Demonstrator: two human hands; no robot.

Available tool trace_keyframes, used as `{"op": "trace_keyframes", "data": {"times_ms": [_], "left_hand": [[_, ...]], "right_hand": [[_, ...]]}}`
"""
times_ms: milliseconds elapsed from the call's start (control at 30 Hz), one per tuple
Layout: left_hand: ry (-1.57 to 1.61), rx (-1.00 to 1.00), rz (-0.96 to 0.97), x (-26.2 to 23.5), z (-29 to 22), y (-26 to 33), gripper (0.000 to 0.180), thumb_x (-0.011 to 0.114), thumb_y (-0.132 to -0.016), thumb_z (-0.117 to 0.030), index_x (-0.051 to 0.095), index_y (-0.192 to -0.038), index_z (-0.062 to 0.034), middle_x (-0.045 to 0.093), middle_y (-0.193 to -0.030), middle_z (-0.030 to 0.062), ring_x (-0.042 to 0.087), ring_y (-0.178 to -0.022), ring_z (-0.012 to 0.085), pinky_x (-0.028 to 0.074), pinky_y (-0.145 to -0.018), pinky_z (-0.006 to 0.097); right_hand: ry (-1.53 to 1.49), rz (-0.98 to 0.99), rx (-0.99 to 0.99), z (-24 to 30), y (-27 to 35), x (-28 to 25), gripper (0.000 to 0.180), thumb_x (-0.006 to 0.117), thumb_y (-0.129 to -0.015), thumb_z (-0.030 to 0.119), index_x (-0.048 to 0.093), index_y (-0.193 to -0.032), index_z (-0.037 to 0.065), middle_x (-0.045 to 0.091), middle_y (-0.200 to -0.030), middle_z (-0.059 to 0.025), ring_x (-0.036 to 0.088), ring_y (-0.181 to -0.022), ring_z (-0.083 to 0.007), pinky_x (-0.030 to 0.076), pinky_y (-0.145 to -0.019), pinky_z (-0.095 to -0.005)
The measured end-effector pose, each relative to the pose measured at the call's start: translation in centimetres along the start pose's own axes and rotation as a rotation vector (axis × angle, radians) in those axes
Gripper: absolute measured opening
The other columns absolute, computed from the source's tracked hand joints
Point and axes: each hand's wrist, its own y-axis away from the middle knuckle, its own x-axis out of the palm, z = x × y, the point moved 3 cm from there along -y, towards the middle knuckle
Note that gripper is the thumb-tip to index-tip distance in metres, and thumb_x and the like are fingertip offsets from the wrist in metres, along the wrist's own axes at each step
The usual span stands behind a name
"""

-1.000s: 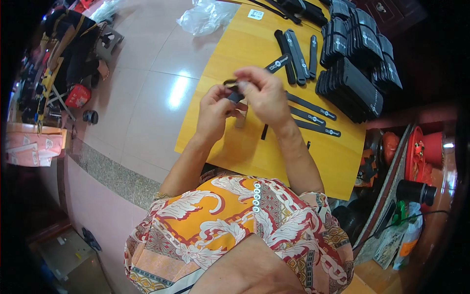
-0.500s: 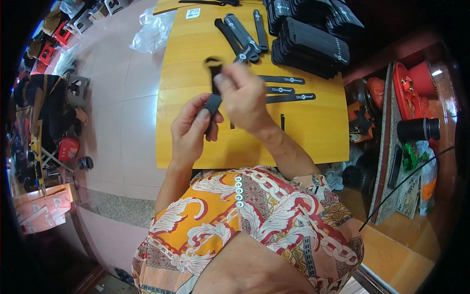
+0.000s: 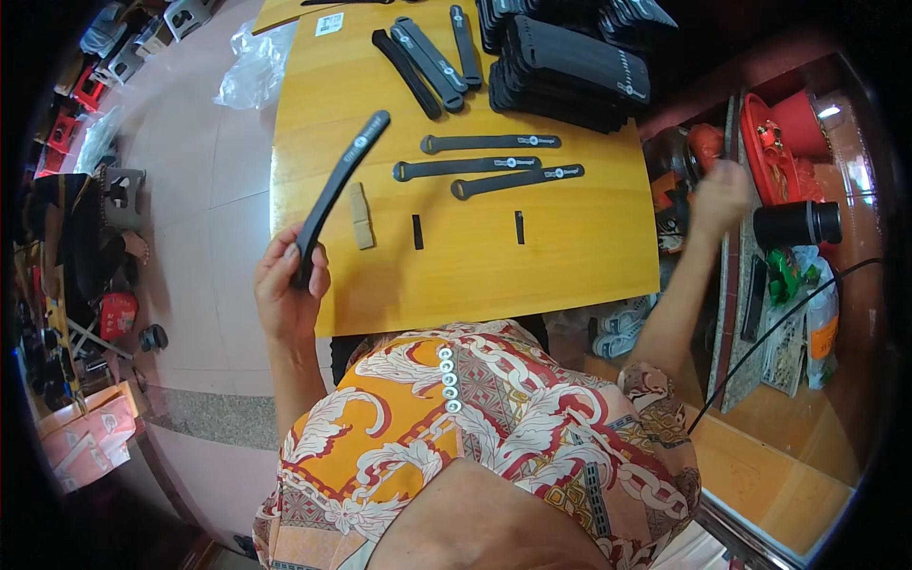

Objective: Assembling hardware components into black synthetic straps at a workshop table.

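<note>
My left hand point(image 3: 293, 283) pinches the lower end of a long black strap point(image 3: 339, 185) over the left edge of the yellow table point(image 3: 456, 290). The strap slants up and to the right, with a rounded far end. Beyond the table's right edge, my right hand point(image 3: 722, 198) is smeared by motion, so its fingers cannot be made out. Three flat black straps, the middle one point(image 3: 465, 167) among them, lie mid-table. Nearer me are a tan block-like strip point(image 3: 361, 217) and two short black strips, one on the left point(image 3: 417, 232) and one on the right point(image 3: 520, 228).
Stacks of black straps point(image 3: 575, 71) stand at the back right, with several loose straps point(image 3: 427, 62) left of them. A clear plastic bag point(image 3: 255, 68) hangs by the left edge. On the right, a shelf holds a black cylinder point(image 3: 798, 225) and red items; a dark cable point(image 3: 760, 351) crosses there.
My right hand has left the strap and swung far to the right. My left hand has moved left and lower, and its strap now extends outward. The view has shifted slightly.
</note>
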Motion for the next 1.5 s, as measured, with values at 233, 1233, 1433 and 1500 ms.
{"op": "trace_keyframes", "data": {"times_ms": [233, 1233, 1433, 1500], "left_hand": [[0.131, -0.044, 0.004, 1.3, 1.3, -2.1, 0.037, 0.048, -0.087, -0.015, 0.042, -0.117, 0.0067, 0.055, -0.081, 0.0139, 0.048, -0.053, 0.0138, 0.039, -0.047, 0.023], [0.238, 0.015, -0.046, 2.3, 4.2, -2.2, 0.036, 0.040, -0.092, -0.033, 0.048, -0.108, -0.0012, 0.052, -0.077, 0.0036, 0.043, -0.059, 0.0080, 0.035, -0.051, 0.020], [0.205, 0.016, -0.086, 2.7, 4.1, -2.1, 0.036, 0.039, -0.093, -0.032, 0.048, -0.109, -0.0011, 0.052, -0.077, 0.0030, 0.044, -0.058, 0.0070, 0.035, -0.049, 0.019], [0.223, 0.011, -0.086, 2.8, 4.1, -2.1, 0.032, 0.039, -0.093, -0.029, 0.047, -0.108, -0.0025, 0.053, -0.076, 0.0035, 0.045, -0.056, 0.0074, 0.035, -0.048, 0.019]], "right_hand": [[-0.032, 0.563, -0.037, 7.6, 8.4, 8.9, 0.014, 0.048, -0.084, 0.014, 0.061, -0.081, 0.010, 0.059, -0.081, -0.0142, 0.060, -0.077, -0.0316, 0.048, -0.067, -0.0422], [-1.197, 0.740, -0.410, 33.4, 12.2, -2.8, 0.018, 0.057, -0.073, -0.004, 0.055, -0.090, 0.000, 0.056, -0.074, -0.0143, 0.055, -0.068, -0.0331, 0.043, -0.062, -0.0406], [-1.151, 0.759, -0.428, 33.3, 12.3, -2.7, 0.017, 0.057, -0.074, -0.006, 0.056, -0.090, -0.001, 0.058, -0.074, -0.0135, 0.057, -0.069, -0.0307, 0.045, -0.062, -0.0377], [-1.128, 0.759, -0.433, 33.2, 12.1, -2.7, 0.016, 0.056, -0.076, -0.007, 0.056, -0.091, -0.001, 0.061, -0.075, -0.0125, 0.060, -0.070, -0.0281, 0.047, -0.062, -0.0344]]}}
